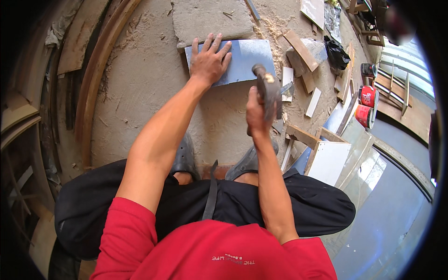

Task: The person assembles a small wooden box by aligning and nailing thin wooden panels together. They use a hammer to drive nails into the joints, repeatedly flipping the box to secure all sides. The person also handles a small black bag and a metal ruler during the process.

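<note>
My left hand [210, 61] lies with fingers spread on the left part of a blue-grey board [249, 58]. The board's far edge meets a rough concrete slab [210, 21]. Fingers closed around its handle, my right hand [259, 114] holds a claw hammer [268, 91] up close to me, on the near right side of the board. The hammer's head points away and looks slightly blurred; most of the handle is hidden by my hand. I cannot see any nail between hammer and board.
Wood offcuts [301, 50] and a black plastic bag [336, 53] lie at the right. Nearer are a white-sided wooden box piece [329, 161] and red cans [366, 98]. Long curved-looking planks [95, 79] line the left. Sawdust covers parts of the floor, and my feet are close below.
</note>
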### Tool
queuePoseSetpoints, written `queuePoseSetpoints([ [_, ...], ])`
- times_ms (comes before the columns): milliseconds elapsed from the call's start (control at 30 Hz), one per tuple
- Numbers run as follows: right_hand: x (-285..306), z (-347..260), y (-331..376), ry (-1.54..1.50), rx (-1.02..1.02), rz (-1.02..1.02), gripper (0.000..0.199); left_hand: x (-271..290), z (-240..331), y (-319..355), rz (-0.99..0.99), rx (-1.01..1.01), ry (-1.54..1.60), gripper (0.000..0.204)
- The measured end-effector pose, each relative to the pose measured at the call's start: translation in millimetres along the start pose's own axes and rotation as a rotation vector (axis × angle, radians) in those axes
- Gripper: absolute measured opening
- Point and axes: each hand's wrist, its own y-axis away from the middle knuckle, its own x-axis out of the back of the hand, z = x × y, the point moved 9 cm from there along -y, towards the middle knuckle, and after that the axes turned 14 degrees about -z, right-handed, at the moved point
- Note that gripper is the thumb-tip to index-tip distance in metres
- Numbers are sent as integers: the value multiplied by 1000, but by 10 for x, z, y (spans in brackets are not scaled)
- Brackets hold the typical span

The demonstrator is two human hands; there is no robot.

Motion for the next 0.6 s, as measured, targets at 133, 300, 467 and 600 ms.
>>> queuePoseSetpoints([
  [133,-377,511,-60,49,-64,-227,18,3,57,1,-5,-7,6,41],
  [300,-58,-23,-91,-28,-6,-85,17,-20,-35,3,-22,12,-6,42],
  [467,-301,389,-151,109,-203,-252,24,20,53,-18,-11,-12,5,42],
  [600,-169,263,-195,37,-186,-207,23,3,4,9,-15,-1,2,42],
])
